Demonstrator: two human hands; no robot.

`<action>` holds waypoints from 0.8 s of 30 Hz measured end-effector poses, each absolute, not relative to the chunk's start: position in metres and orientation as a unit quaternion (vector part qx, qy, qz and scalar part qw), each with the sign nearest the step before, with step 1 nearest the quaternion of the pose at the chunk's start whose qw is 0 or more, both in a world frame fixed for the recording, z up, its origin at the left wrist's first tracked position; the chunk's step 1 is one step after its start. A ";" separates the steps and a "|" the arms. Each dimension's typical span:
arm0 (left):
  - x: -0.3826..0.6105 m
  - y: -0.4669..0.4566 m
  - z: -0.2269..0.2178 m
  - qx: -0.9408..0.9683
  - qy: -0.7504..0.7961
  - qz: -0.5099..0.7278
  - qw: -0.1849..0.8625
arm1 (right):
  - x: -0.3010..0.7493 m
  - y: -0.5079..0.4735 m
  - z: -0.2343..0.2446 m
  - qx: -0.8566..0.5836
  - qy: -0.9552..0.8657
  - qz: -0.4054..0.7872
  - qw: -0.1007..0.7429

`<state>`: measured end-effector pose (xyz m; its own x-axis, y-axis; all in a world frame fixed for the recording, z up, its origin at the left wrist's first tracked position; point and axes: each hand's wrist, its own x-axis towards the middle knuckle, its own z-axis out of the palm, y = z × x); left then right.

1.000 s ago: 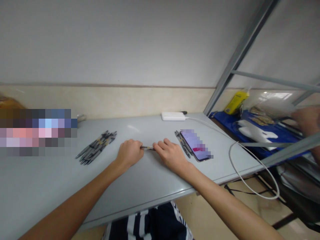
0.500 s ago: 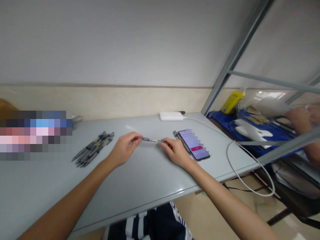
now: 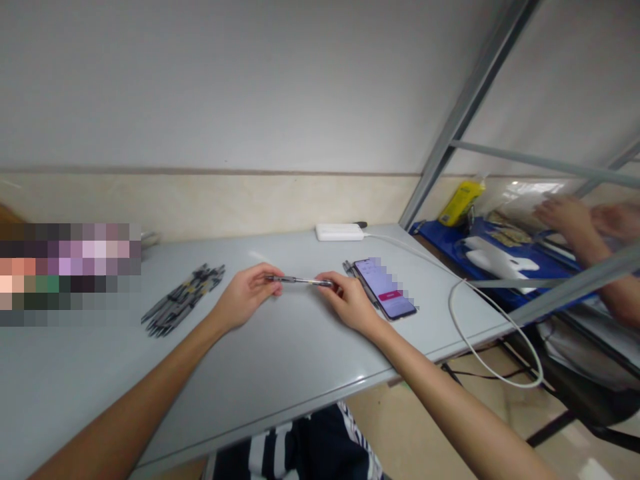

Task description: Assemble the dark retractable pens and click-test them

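A grey pen point(image 3: 301, 281) is held level just above the grey table point(image 3: 280, 360), between both hands. My left hand point(image 3: 246, 300) pinches its left end. My right hand point(image 3: 347, 301) pinches its right end. A pile of several similar grey pens point(image 3: 181, 302) lies to the left of my left hand. A couple more pens point(image 3: 350, 269) lie just beyond my right hand, against a phone point(image 3: 384, 288) with a lit screen.
A white power bank point(image 3: 339, 232) sits at the table's back edge, its white cable point(image 3: 493, 320) looping off the right side. Beyond a grey metal frame point(image 3: 460, 113), another person's hands point(image 3: 575, 217) work over a blue surface with a yellow pack point(image 3: 459, 202).
My hands have moved apart, from fists close together on the table to pinching the two ends of the pen, now raised and showing its full length.
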<state>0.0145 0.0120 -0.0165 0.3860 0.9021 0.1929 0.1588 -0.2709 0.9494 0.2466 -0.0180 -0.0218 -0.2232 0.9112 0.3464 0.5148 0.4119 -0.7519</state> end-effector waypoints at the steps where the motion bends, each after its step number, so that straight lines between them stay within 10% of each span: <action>1: 0.014 0.013 -0.017 0.691 0.389 0.395 0.465 | 0.247 -0.017 -0.023 -0.484 -0.727 0.280 0.399; 11: 0.012 0.016 -0.019 0.717 0.464 0.347 0.388 | 0.246 -0.011 -0.029 -0.439 -0.563 0.489 0.501; 24: 0.014 0.015 -0.019 0.708 0.511 0.323 0.365 | 0.247 -0.016 -0.028 -0.504 -0.716 0.202 0.438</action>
